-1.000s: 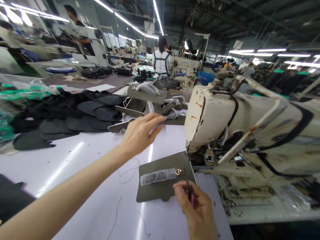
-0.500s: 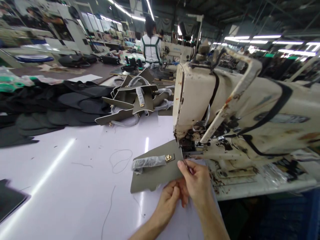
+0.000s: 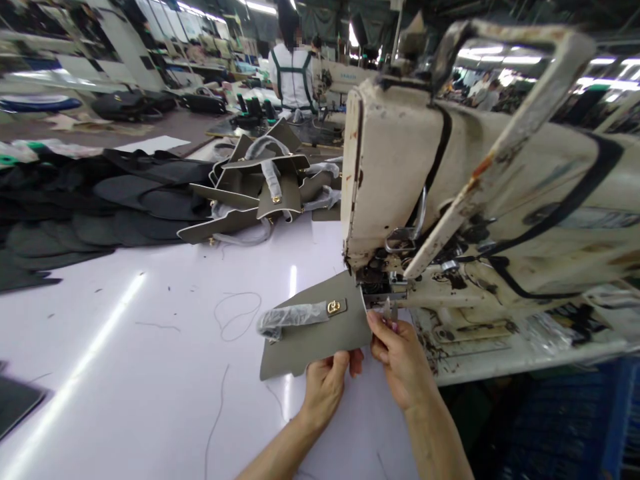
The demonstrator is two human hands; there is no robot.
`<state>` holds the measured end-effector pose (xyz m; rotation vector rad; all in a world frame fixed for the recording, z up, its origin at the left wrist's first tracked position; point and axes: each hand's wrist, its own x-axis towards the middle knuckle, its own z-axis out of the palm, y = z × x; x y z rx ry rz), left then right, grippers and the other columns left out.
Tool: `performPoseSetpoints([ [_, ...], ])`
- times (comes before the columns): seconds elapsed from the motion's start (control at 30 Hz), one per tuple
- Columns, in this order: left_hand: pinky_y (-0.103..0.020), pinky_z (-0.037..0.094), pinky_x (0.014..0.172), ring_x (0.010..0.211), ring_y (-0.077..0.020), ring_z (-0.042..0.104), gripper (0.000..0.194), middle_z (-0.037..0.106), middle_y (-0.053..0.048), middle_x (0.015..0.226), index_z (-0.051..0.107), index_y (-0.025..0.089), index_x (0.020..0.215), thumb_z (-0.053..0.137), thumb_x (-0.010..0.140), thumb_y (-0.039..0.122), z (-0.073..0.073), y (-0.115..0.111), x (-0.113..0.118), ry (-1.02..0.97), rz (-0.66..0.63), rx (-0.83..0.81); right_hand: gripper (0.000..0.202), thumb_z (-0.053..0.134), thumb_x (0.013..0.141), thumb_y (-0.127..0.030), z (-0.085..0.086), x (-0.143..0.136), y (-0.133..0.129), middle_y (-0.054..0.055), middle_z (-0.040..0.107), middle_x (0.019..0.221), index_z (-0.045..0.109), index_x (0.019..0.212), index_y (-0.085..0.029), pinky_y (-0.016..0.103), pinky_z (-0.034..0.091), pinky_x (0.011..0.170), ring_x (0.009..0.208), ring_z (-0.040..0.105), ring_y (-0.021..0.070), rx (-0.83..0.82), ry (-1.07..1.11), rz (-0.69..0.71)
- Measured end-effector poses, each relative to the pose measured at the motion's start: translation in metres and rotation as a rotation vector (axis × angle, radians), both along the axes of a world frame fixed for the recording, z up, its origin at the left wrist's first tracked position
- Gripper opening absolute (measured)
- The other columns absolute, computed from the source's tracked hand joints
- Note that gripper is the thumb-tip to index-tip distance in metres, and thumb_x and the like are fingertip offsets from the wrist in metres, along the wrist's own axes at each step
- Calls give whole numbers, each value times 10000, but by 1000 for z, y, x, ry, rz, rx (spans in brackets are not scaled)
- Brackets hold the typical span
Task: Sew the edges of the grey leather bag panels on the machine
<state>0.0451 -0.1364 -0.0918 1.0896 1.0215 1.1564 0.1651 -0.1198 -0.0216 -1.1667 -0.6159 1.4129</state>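
Observation:
A grey-green panel [image 3: 310, 340] lies partly under the head of a beige sewing machine [image 3: 390, 167]. On it are a plastic-wrapped handle [image 3: 295, 317] and a gold clasp [image 3: 333, 307]. My left hand [image 3: 325, 387] pinches the panel's near edge, thumb on top. My right hand [image 3: 400, 360] is closed at the panel's right corner, around a small tool [image 3: 389, 312] with a pointed metal tip; most of the tool is hidden by the fingers.
Similar panels with wrapped handles [image 3: 265, 180] are piled behind the white table [image 3: 165, 400]. Black pieces [image 3: 100, 200] are heaped at the left, and a dark piece [image 3: 17, 400] lies at the left edge. Loose threads lie about. A person [image 3: 294, 73] is farther back.
My left hand has shifted left along the panel's edge. My right hand has turned, and the tool's metal tip now shows. The camera view has moved closer to the machine.

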Motion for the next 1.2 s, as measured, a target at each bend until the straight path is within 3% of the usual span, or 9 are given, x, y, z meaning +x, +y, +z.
performPoseSetpoints([
  [0.13,-282,418,619,557,-153,495,549,543,-35,566,588,174,625,467,898,635,3,-1,1,6,7,-15,408,793,765,-438,-4,4,1,-90,292,578,538,634,-146,220,93,449,493,123,38,-16,89,78],
  [0.23,-283,417,612,561,-154,498,556,549,-40,576,589,172,624,455,905,633,3,0,2,-3,6,-13,379,789,774,-414,-3,6,2,-93,261,543,587,623,-132,230,92,457,492,128,42,56,-17,96],
  [0.37,-276,416,595,570,-147,507,541,559,-44,589,599,159,625,468,922,592,1,0,4,-82,1,-30,290,754,804,-392,1,7,2,-55,382,511,695,711,-125,234,208,477,503,278,76,129,-164,130],
  [0.57,-272,421,583,591,-134,532,396,609,-47,656,658,128,747,538,942,450,-4,-5,8,-227,29,-139,472,662,865,-432,15,12,-2,-54,317,542,486,517,-166,241,228,507,540,274,87,134,-531,69],
  [0.67,-269,420,583,574,-125,528,376,601,-39,618,671,116,742,576,929,428,0,-6,7,-172,62,-155,406,664,861,-423,18,11,-2,-49,367,551,556,567,-165,237,256,521,553,323,95,159,-712,63],
  [0.87,-268,391,521,543,-122,502,422,605,-42,666,655,138,779,470,961,471,7,6,-8,-429,-115,-231,315,773,750,-380,5,6,8,-59,344,541,619,591,-156,246,234,513,535,257,82,95,-281,63],
  [0.93,-262,378,525,528,-110,468,452,571,-31,633,644,138,739,479,949,502,5,11,-16,-363,-155,-256,350,799,725,-371,2,6,9,-76,266,522,587,550,-155,247,169,492,519,183,68,63,-183,65],
  [1.03,-265,397,590,578,-121,487,478,548,-28,616,622,141,686,515,924,541,1,16,-28,-58,-144,-183,372,797,741,-352,3,8,7,-81,228,530,574,524,-148,253,124,488,523,135,60,66,-170,77],
  [1.2,-273,406,657,620,-136,508,490,521,-16,624,591,163,664,524,896,590,12,18,-35,271,-122,-131,273,801,748,-328,7,11,3,-78,246,543,682,603,-130,251,144,488,531,129,57,32,-205,66],
])
